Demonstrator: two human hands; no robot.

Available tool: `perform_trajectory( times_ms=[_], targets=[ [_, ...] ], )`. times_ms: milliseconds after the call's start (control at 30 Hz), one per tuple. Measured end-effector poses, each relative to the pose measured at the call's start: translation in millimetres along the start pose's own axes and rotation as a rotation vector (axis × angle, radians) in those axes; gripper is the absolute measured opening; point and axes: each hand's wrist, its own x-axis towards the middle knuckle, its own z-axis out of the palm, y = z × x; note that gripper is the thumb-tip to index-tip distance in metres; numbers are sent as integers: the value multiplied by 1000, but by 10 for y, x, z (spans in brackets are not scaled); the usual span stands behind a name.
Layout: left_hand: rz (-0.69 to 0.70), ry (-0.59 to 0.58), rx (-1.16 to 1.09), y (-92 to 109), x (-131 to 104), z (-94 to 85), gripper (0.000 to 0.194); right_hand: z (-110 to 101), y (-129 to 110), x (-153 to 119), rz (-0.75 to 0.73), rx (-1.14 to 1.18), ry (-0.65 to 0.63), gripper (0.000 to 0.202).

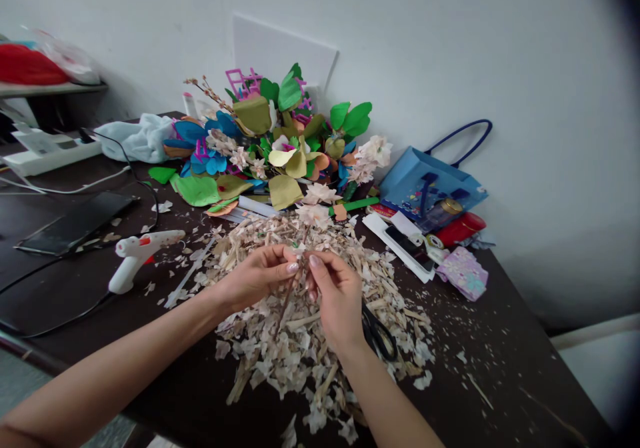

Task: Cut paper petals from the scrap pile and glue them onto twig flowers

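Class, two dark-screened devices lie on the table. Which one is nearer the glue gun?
The left device, beside the glue gun; the right device rests on something white by the blue bag.

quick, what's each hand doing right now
Left hand: closed, pinching a thin brown stem.
Right hand: fingers closed by the stem's upper part; what they pinch can't be told.

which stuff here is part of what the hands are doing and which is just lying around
Part of it, by the look of things:
thin stem, at the fingertips of left hand and right hand
pale scraps beneath
likely glue gun, scissors, craft flowers

Probably just lying about:
blue bag
dark tablet
phone
patterned pouch
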Motion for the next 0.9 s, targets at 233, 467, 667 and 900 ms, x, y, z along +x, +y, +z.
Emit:
perform_trajectory(
  times_ms=[233, 467, 667, 900],
  targets=[
    [-7, -6, -33, -8, 8, 0, 19, -2, 29, 32, 92, 146, 21, 16],
    [-34, -8, 30, -18, -8, 22, 20, 7, 5, 39, 129, 242, -17, 15],
    [-21, -4, 32, -22, -9, 30, 22, 36, -5, 46, 173, 345, -36, 20],
    [-10, -2, 67, -11, -11, 52, 20, 27, -21, 56, 194, 332, -36, 18]
  ],
)
